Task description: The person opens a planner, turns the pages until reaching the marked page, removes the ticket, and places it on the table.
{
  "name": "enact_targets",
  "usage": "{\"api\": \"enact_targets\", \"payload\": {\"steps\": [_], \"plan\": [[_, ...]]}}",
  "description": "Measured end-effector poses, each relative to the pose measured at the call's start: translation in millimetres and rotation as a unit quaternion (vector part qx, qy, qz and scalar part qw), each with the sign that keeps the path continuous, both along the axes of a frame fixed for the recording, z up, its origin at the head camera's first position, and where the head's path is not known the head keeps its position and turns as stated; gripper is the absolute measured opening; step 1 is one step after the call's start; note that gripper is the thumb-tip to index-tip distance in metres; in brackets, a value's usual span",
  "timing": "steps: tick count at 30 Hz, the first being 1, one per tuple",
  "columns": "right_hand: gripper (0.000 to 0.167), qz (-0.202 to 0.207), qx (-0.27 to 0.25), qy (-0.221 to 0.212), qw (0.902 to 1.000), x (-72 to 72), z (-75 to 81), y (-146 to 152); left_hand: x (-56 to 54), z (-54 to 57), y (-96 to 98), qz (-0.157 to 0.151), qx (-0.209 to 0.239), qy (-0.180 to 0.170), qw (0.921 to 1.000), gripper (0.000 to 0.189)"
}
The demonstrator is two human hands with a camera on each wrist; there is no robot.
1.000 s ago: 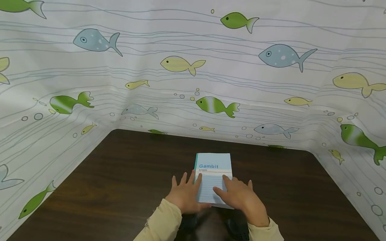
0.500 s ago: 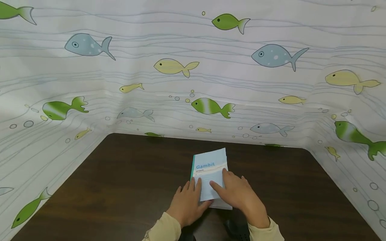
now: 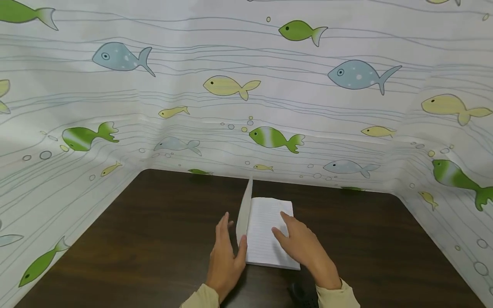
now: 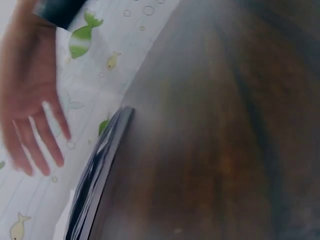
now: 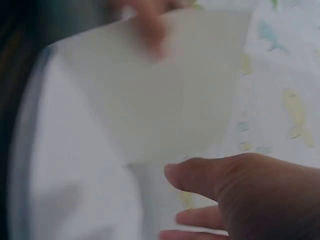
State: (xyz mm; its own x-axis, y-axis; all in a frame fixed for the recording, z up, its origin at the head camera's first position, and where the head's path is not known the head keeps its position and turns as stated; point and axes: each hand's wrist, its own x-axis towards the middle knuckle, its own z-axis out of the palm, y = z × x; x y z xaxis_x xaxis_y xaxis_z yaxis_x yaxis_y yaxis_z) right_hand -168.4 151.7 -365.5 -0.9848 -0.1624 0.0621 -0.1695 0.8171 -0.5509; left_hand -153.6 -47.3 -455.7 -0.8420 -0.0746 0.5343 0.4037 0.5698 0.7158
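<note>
A notebook [image 3: 267, 233] lies opened on the dark wooden table, its lined white pages showing. Its cover [image 3: 244, 209] stands nearly upright along the left side. My left hand [image 3: 223, 256] is beside the cover, fingers straight on the outer side, thumb by the inner face. In the right wrist view a blurred part of that hand overlaps the cover [image 5: 170, 90]. My right hand [image 3: 306, 246] hovers over the right part of the pages, thumb and forefinger spread, holding nothing. The left wrist view catches a hand [image 4: 35, 95], apparently the right, above the notebook's dark page edges [image 4: 102, 170].
White sheeting [image 3: 185, 77] printed with fish surrounds the table [image 3: 165, 222] at the back and both sides. Below the notebook, near my right wrist, is a black object [image 3: 300, 295]. Both forearms have pale yellow sleeves [image 3: 339, 297].
The Gambit notebook's cover has lifted from flat and swung up to the left, uncovering lined pages. My left hand has moved left off the notebook and turned; my right hand stays near the pages.
</note>
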Motion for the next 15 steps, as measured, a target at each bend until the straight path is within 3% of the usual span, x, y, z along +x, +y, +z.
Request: {"api": "enact_targets", "payload": {"steps": [5,9,12,15], "plan": [[0.066,0.013,0.051,0.004,0.9986,-13.1,-30.7,5,-5.8,-0.5,-5.4,0.069,0.055,0.081,0.9928,0.063],[0.065,0.011,0.052,-0.020,0.9984,-18.2,-42.0,11,-15.5,-2.6,-17.8,0.108,0.090,0.128,0.9817,0.063],[0.063,0.010,0.032,-0.036,0.9988,-21.7,-43.5,11,-21.7,-3.0,-30.0,0.136,0.084,0.146,0.9763,0.068],[0.064,0.007,0.021,-0.047,0.9986,-24.0,-43.0,11,-23.9,-4.0,-39.9,0.150,0.041,0.138,0.9782,0.073]]}}
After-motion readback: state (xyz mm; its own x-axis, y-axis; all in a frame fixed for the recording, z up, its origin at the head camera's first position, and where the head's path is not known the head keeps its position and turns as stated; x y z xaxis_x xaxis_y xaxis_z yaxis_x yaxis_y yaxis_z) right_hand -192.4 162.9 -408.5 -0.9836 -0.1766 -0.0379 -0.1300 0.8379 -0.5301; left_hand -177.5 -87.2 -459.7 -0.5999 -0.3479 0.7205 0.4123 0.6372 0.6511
